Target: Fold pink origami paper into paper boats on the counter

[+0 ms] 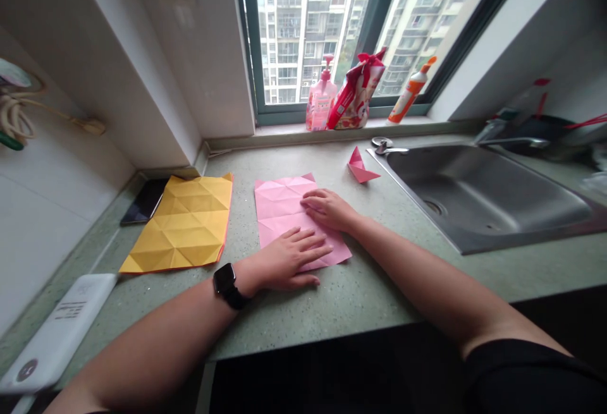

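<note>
One creased, rectangular pink paper sheet (277,207): it is lying on the speckled green counter (351,306), between creased yellow paper (190,224) and a rectangular steel sink (502,194).
Left hand (282,261): it is spreading its fingers wide across the sheet's near part, palm down.
Right hand (336,210): it is resting flat at the right edge, fingers close together.
Folded pink paper shape (360,172): standing near the sink.
</note>
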